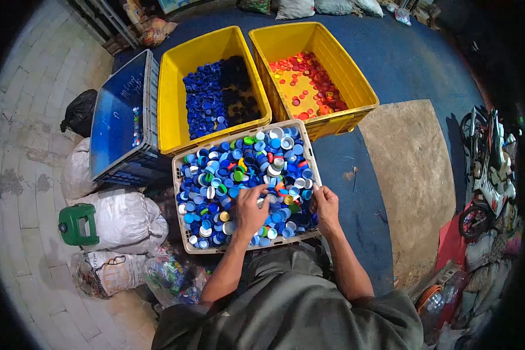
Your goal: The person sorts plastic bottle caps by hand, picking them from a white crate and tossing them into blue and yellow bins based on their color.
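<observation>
A shallow beige tray (184, 233) full of mixed bottle caps (216, 175), mostly blue and white with some green, orange and red, lies in front of me. My left hand (253, 211) is over the caps near the tray's middle, thumb and forefinger curved with a gap between them; nothing can be made out in it. At the tray's right edge my right hand (325, 205) is closed, its fingers pressed together at the rim; what they hold, if anything, is too small to tell.
Beyond the tray stand a yellow bin (172, 105) with dark blue caps and another yellow bin (344, 67) with red caps. A blue bin (114, 122) is at the left, above white sacks (119, 216) and a green container (79, 224). A bicycle (478, 216) stands far right.
</observation>
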{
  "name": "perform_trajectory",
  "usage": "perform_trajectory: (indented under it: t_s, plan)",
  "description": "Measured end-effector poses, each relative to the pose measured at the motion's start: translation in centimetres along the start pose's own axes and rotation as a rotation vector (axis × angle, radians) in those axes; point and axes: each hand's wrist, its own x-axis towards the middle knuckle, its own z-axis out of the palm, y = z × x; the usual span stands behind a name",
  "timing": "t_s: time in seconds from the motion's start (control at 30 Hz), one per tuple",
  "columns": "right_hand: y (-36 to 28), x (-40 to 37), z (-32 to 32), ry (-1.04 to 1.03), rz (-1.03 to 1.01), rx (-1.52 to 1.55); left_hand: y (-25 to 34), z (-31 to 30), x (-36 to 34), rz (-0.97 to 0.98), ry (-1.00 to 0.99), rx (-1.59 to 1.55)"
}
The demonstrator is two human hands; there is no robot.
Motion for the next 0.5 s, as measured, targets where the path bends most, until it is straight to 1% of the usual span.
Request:
perform_trajectory:
  t_s: [0.07, 0.17, 0.27, 0.43, 0.5]
  plan:
    - [0.2, -0.1, -0.4, 0.002, -0.015, 0.004, 0.5, 1.3, 0.4, 0.092, -0.039, 0.046]
    - [-0.5, -0.8, -0.6, -0.003, -0.001, -0.048, 0.7, 2.8, 1.0, 0.123, -0.082, 0.124]
    - [-0.3, -0.9, -1.3, -0.012, -0.006, -0.074, 1.2, 3.4, 1.7, 0.115, -0.106, 0.218]
    - [0.1, -1.1, -1.6, -0.022, -0.044, -0.126, 1.5, 4.0, 2.3, 0.066, -0.063, 0.332]
    - [0.2, -1.1, -1.5, -0.027, -0.041, -0.149, 1.3, 4.1, 2.4, 0.038, -0.105, 0.331]
